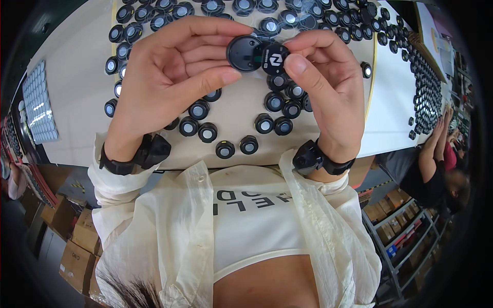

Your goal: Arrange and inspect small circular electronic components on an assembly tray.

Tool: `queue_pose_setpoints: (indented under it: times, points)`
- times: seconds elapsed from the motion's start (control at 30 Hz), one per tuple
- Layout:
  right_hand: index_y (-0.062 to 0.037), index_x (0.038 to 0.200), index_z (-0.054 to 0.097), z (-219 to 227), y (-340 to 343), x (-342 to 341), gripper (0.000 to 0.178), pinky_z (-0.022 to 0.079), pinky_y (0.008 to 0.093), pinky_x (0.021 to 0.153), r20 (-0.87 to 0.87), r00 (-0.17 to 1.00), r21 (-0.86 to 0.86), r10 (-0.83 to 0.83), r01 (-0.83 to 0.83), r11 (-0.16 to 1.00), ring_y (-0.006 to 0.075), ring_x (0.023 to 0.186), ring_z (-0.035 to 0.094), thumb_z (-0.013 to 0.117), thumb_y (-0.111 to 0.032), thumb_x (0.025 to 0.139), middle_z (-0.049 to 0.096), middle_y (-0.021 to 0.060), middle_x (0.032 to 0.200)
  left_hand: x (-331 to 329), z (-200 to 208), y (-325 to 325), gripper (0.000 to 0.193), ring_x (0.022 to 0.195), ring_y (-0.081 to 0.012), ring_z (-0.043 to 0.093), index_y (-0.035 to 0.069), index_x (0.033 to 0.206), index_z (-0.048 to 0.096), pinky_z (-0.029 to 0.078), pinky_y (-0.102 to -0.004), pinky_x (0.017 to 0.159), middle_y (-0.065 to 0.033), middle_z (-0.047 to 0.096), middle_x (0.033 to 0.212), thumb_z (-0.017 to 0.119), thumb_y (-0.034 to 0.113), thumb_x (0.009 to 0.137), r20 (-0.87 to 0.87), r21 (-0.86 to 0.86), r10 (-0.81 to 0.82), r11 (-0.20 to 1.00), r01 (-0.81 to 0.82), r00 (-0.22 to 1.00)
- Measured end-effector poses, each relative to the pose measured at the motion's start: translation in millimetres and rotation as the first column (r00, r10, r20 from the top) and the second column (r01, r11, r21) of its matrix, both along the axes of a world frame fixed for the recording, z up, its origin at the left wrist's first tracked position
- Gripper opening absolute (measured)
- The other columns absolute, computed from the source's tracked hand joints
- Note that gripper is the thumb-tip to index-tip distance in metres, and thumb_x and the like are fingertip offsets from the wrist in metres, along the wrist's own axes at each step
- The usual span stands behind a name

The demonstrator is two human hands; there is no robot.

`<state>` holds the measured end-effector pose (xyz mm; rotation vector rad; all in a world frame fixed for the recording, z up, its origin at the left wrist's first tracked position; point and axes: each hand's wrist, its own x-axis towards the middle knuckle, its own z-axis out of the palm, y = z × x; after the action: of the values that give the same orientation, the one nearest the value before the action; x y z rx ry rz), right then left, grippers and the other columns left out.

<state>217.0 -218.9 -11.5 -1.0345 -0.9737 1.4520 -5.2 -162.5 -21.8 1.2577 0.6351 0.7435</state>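
Observation:
Above the table, my left hand pinches a black round shallow cap between thumb and fingertips, its hollow inner side facing up. My right hand grips a smaller black disc with a white mark on its face, thumb on its near edge. The two parts meet edge to edge between my hands, with a bit of green at the join. Whether they are fastened together I cannot tell. Beneath and around them stand several small black round pieces with pale discs on top.
Many more such pieces crowd the far side of the table, and a dense group sits to the right. A sheet of pale round stickers lies at the left. Cardboard boxes stand below left; another person's arms reach in at right.

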Motion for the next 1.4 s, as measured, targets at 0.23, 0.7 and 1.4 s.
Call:
queue_pose_setpoints:
  times: [0.23, 0.7, 1.4]
  points:
    - [0.0008, 0.107, 0.064, -1.7, 1.8, -5.8, 0.018, 0.052, 0.0250, 0.082, 0.106, 0.993, 0.073, -0.049, 0.041, 0.996, 0.0125, 0.091, 0.066, 0.070, -0.002, 0.090, 0.072, 0.0118, 0.104, 5.0, 5.5, -2.9, 0.045, 0.105, -0.0203, 0.069, -0.008, 0.129, 0.055, 0.056, -0.0306, 0.094, -0.0183, 0.068, 0.117, 0.067, -0.012, 0.085, -0.116, 0.003, -0.001, 1.000, 0.001, 0.993]
    - [0.0016, 0.101, 0.069, 4.8, 0.7, -11.9, 0.016, 0.052, 0.0221, 0.076, 0.222, 0.973, 0.066, -0.070, 0.057, 0.996, 0.0106, 0.084, 0.067, 0.073, 0.002, 0.086, 0.073, 0.0103, 0.097, 5.8, 6.7, -8.6, 0.043, 0.103, -0.0192, 0.069, -0.009, 0.126, 0.057, 0.057, -0.0296, 0.091, -0.0184, 0.067, 0.117, 0.066, -0.013, 0.084, -0.125, 0.086, 0.065, 0.995, -0.054, 0.990]
    - [0.0018, 0.099, 0.074, -11.6, 1.8, -26.8, 0.018, 0.051, 0.0232, 0.074, 0.497, 0.826, 0.268, -0.267, 0.146, 0.952, 0.0134, 0.080, 0.065, 0.075, 0.003, 0.082, 0.072, 0.0091, 0.091, 11.1, 2.7, -11.7, 0.038, 0.103, -0.0207, 0.069, -0.010, 0.124, 0.060, 0.058, -0.0305, 0.090, -0.0185, 0.067, 0.119, 0.066, -0.011, 0.086, -0.211, 0.193, 0.152, 0.975, -0.111, 0.966]
